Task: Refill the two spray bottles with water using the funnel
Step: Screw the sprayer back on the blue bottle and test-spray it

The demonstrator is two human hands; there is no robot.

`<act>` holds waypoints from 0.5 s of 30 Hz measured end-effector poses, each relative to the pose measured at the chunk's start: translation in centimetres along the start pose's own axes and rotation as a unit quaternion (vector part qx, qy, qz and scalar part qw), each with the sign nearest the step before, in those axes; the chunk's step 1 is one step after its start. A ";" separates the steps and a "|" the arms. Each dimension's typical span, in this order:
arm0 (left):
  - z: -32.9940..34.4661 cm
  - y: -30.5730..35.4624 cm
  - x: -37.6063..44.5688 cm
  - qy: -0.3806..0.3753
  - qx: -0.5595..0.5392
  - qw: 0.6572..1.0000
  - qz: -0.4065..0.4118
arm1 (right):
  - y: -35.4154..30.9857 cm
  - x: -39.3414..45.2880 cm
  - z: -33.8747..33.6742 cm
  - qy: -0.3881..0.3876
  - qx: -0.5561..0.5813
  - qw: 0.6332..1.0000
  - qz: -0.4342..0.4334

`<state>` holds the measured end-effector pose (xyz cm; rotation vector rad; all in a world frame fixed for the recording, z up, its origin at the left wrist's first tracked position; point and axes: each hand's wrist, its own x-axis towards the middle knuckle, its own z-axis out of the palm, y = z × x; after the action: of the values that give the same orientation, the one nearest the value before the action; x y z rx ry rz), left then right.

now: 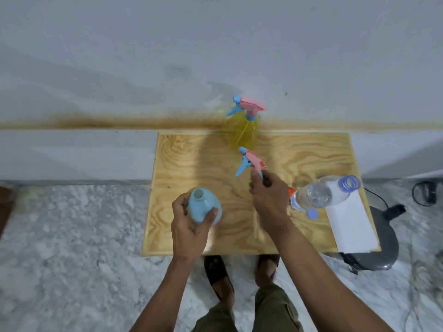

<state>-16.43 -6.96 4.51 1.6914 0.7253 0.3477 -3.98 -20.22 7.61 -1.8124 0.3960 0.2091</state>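
Left hand (pixel 189 226) grips the uncapped blue bottle (pixel 202 207), fingers curled round it, on the plywood board (pixel 191 164). Right hand (pixel 268 200) pinches the removed spray head (pixel 251 162) above it. Bottle 1 opened; judged next: set head down, fetch funnel, partly hidden beside the water bottle (pixel 323 192). Yellow bottle (pixel 244 130) stands capped behind.

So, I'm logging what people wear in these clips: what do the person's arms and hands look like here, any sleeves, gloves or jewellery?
Both forearms are bare up to the frame's edge, with no sleeves in view. The left hand and the right hand wear no gloves, and no rings, watch or bracelet show. No markings are visible.
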 end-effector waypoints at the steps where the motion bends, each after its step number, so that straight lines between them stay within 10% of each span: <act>1: -0.4 0.7 -0.1 0.010 -0.007 1.000 0.010 | -1.8 -0.5 -0.6 -0.013 0.064 0.998 0.007; 7: -0.5 7.4 -0.2 0.059 -0.038 0.992 0.105 | -14.0 -4.3 -3.7 -0.108 0.311 0.944 -0.023; 15: -0.5 14.5 0.4 0.060 -0.062 0.963 0.255 | -25.3 -9.7 -5.7 -0.138 0.370 0.890 -0.228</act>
<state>-12.40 -7.83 18.38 1.7311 0.3320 0.8449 -3.84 -18.25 35.21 -1.0501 -0.1579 -0.0231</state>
